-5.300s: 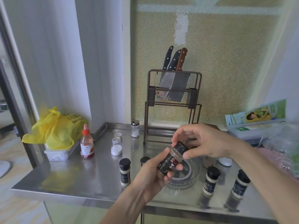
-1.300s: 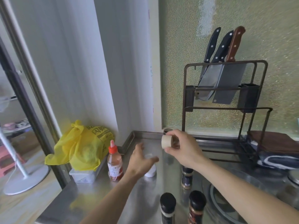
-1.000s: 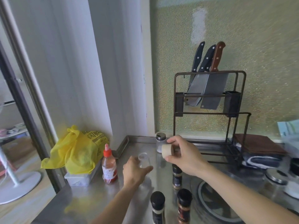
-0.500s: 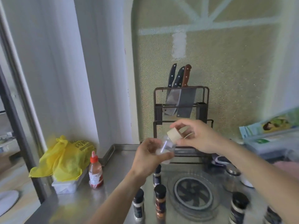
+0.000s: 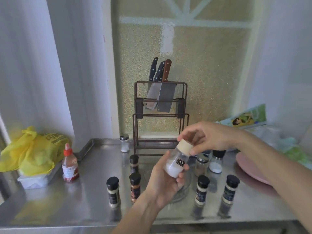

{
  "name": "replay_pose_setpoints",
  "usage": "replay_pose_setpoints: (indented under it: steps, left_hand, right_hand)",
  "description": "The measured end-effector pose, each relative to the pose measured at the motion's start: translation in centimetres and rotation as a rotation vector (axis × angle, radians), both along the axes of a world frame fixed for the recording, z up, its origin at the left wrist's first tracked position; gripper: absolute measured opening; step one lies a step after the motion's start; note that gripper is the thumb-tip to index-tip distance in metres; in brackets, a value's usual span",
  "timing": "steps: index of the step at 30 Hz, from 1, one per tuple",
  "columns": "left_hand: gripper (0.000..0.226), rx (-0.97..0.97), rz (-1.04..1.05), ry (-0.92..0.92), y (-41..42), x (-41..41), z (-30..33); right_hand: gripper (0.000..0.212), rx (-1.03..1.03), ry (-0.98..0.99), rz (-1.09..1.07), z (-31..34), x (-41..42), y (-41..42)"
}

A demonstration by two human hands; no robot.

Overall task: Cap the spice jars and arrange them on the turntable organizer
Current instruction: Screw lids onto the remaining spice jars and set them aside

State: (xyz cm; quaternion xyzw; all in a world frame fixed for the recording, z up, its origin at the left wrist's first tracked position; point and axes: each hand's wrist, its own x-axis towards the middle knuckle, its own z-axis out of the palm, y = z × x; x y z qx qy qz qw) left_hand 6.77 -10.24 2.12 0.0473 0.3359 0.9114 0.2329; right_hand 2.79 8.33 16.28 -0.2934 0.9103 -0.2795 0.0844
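My left hand [image 5: 164, 184] holds a clear jar of white powder [image 5: 175, 164], tilted, above the steel counter. My right hand [image 5: 206, 135] grips the jar's beige wooden cap [image 5: 185, 147], which sits on the jar's mouth. The clear turntable organizer [image 5: 183, 190] lies on the counter under my left hand, mostly hidden. Several black-capped spice jars stand around it: two at the left [image 5: 112, 191] [image 5: 134, 186], one behind [image 5: 133, 163], two at the right [image 5: 201, 190] [image 5: 230, 191].
A metal knife rack [image 5: 160, 119] stands at the back wall, a small shaker [image 5: 124, 143] beside it. A red-capped sauce bottle [image 5: 69, 163] and yellow bag [image 5: 32, 149] sit left. A pink plate [image 5: 253, 169] and two more jars [image 5: 200, 164] [image 5: 216, 162] lie right.
Both hands came down and toward me with the jar. The wooden cap, held just at the jar's mouth half a second ago, now sits on it.
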Motion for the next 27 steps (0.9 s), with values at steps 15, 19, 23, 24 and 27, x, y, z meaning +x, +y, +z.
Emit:
replay_pose_setpoints:
  steps: [15,19,23,24,27]
  left_hand:
    - [0.044,0.099,0.072,-0.047,1.7,0.7,-1.3]
    - [0.039,0.049,0.111,-0.017,1.1,0.5,-1.2]
    - [0.038,0.000,0.061,-0.174,1.1,0.0,-0.9]
    - [0.039,-0.015,0.037,-0.215,1.0,-0.1,-0.9]
    - [0.056,-0.023,-0.071,-0.342,0.8,-0.1,-1.1]
  right_hand:
    - [0.030,0.007,-0.055,-0.088,-1.5,0.1,1.5]
    - [0.026,-0.062,-0.045,-0.133,-2.1,-0.2,1.2]
    - [0.039,-0.077,-0.033,-0.019,-2.6,-0.2,0.7]
    - [0.043,-0.080,-0.042,0.000,-2.7,-0.1,0.5]
    - [0.049,-0.060,-0.073,0.067,-2.8,0.1,0.2]
